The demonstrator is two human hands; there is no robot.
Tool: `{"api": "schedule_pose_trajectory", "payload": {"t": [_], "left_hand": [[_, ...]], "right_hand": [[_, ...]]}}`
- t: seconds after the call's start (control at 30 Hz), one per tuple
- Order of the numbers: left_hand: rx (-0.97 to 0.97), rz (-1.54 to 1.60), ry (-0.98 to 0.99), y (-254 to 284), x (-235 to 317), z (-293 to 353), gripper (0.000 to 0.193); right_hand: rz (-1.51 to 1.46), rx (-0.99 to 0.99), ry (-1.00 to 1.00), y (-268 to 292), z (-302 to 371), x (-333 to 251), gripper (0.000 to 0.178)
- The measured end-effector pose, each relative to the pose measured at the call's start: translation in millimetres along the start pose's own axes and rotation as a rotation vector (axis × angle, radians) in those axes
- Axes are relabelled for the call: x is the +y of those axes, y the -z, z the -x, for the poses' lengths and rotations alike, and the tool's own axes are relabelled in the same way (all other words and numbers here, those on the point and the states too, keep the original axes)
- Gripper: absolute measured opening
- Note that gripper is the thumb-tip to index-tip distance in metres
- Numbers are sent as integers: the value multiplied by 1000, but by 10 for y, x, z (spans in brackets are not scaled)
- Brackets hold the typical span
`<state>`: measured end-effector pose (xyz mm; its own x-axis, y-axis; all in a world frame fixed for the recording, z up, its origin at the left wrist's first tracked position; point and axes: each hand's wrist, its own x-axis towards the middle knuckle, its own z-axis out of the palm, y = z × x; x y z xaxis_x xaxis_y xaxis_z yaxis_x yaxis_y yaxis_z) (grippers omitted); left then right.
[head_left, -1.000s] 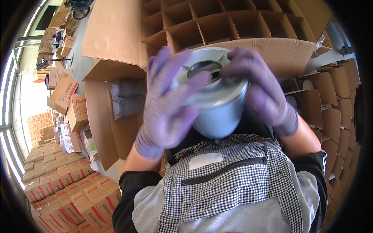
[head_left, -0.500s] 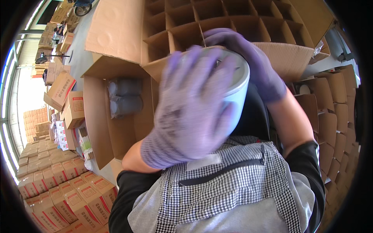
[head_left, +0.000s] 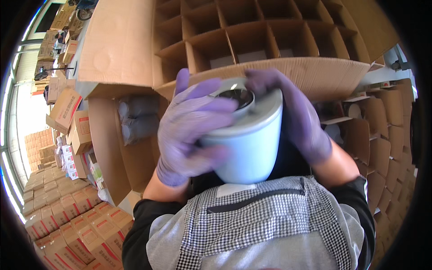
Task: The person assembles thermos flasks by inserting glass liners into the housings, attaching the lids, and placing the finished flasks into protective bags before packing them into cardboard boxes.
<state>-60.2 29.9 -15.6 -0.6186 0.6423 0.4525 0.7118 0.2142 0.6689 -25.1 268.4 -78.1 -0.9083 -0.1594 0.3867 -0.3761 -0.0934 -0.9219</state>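
Observation:
A light-blue tapered container (head_left: 252, 155) with a grey top rests against the front of my apron. Its upper face has a dark round centre (head_left: 237, 98) with a pale ring. Purple-grey gloves cover both hands. My left hand (head_left: 191, 130) grips the container's left side, its thumb low on the wall and its fingers reaching across the top. On the opposite side, my right hand (head_left: 299, 112) wraps over the rim with bent, motion-blurred fingertips. Just beyond stands an open cardboard box (head_left: 279, 67) with a grid of cardboard dividers.
To the left, another open carton (head_left: 108, 139) holds grey wrapped cylinders (head_left: 139, 118). Stacked printed cartons (head_left: 76, 220) fill the lower left. Rows of open cardboard boxes (head_left: 382, 144) line the right side. The divider box's flap (head_left: 117, 49) sticks out to the left.
The container's top has tilted toward me and left, exposing its dark round centre. My left hand has moved left off the middle of the top onto its side.

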Motion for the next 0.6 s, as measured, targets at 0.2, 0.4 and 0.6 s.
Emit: {"api": "schedule_pose_trajectory", "payload": {"t": [0.2,0.4,0.6], "left_hand": [[-5,300,134,96,-156,-129,44],[-172,-470,-3,-109,505,-486,55],[57,553,-88,97,-635,70,42]], "right_hand": [[243,-98,180,219,-185,-55,48],[-1139,-216,-310,-36,-447,694,56],[263,-171,95,143,-8,-387,47]]}}
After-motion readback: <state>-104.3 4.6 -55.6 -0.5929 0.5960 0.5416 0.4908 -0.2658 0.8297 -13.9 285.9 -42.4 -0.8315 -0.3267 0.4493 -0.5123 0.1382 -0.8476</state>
